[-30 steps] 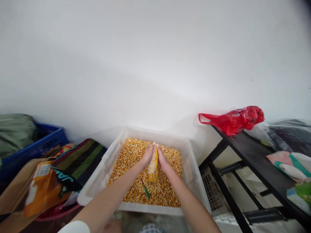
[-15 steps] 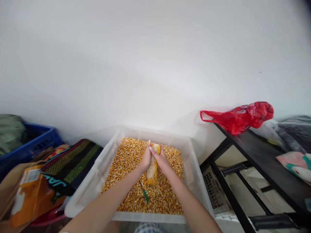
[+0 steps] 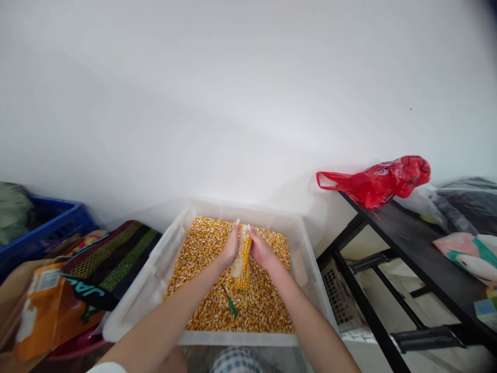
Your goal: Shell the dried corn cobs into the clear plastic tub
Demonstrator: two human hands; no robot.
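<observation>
Material, grey-green and creased, is sitting in a blue crate at the far left, beside a white wall. An orange packet is leaning near it above a partly hidden pink basin, and a dark striped mesh bag is lying next to the packet. A translucent tub is filling the middle, and loose corn kernels are covering its bottom. The left hand is reaching over them, partly curled, its palm side pressing the left flank of a corn cob. A thin stick with a green end is lying on the kernels just nearer. The cob is pointing lengthwise away between the hands, showing a pale stripped band beside yellow rows; whether its near end is touching the kernels cannot be told. The right hand, also half-closed, is bracing the cob's right side. Farther right, a pale basket is standing below a black rack, on which a red plastic bag, a dark bag and a pink-and-green packet are resting.
</observation>
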